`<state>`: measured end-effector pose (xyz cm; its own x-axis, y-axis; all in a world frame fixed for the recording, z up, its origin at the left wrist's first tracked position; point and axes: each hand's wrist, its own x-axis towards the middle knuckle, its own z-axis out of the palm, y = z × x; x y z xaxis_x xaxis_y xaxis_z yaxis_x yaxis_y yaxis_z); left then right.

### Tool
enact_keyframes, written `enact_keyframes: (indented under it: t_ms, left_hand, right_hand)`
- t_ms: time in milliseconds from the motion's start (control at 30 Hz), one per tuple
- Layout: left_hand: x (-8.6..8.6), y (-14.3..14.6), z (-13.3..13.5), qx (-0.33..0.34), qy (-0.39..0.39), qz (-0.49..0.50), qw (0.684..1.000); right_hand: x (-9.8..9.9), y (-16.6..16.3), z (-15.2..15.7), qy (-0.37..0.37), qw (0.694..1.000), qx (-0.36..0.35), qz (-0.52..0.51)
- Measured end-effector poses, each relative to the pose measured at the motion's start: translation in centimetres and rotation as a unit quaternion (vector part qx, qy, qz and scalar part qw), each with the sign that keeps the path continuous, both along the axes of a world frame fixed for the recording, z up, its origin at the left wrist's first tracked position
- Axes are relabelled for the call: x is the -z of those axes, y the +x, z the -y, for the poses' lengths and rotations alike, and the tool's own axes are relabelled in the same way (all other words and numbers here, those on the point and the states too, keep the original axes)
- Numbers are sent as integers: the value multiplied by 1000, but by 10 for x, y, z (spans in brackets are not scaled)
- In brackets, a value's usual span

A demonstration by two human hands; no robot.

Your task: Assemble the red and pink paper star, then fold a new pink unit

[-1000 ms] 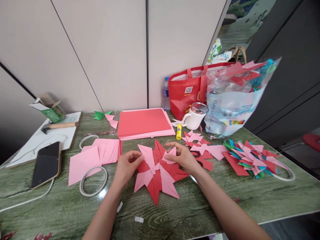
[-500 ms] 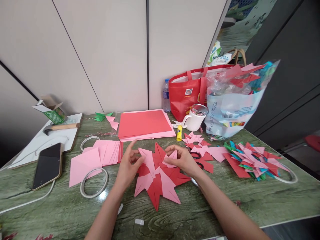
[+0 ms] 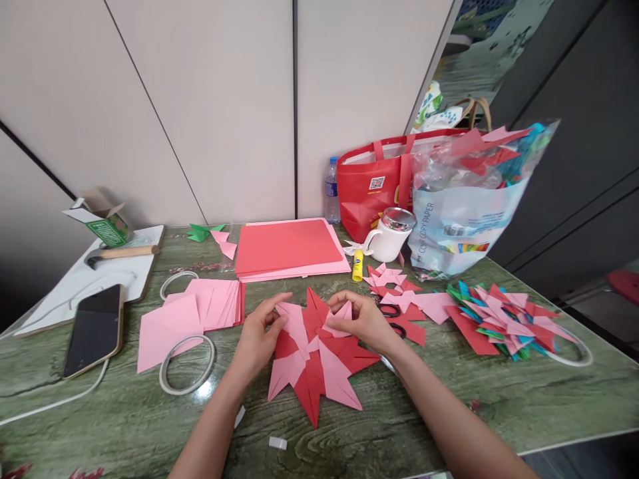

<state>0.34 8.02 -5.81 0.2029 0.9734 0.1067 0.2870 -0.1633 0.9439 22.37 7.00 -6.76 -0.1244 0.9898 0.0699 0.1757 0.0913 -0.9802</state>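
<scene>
A large folded paper star (image 3: 314, 356) of pink and red points lies on the green table (image 3: 100, 412) in front of me. My left hand (image 3: 257, 332) grips its upper left pink point with bent fingers, index stretched over the paper. My right hand (image 3: 364, 319) pinches a pink folded piece at the star's upper right. A stack of pink paper squares (image 3: 192, 309) lies to the left of my left hand.
Two tape rolls (image 3: 187, 362), a phone (image 3: 94, 329) and a hammer (image 3: 120, 253) lie left. Red paper sheets (image 3: 287, 247), a glue stick (image 3: 357, 265), a white mug (image 3: 389, 233), a red bag (image 3: 374, 183) and a plastic bag (image 3: 464, 206) stand behind. Scissors (image 3: 392, 313) and folded pieces (image 3: 504, 316) lie right.
My left hand's fingers opened and lifted off the star half a second ago, then came back down onto its upper left point. My right hand kept its pinch.
</scene>
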Motion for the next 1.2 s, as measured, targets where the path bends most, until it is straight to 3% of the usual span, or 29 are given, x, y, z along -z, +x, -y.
enact_keyframes:
  t_ms: [433, 667, 967, 1200]
  left_hand:
    - [-12, 3, 3, 5, -63, 72, 995]
    - [-8, 0, 1, 4, -44, 31, 999]
    - [-12, 1, 2, 6, -76, 73, 994]
    - [-16, -6, 0, -32, -79, 95, 992]
  right_hand:
    - [4, 1, -1, 4, 1000, -10, 7]
    - [2, 1, -1, 0, 1000, -11, 8]
    - [1, 1, 0, 7, 1000, -11, 10]
    - [6, 3, -4, -41, 997, 47, -47]
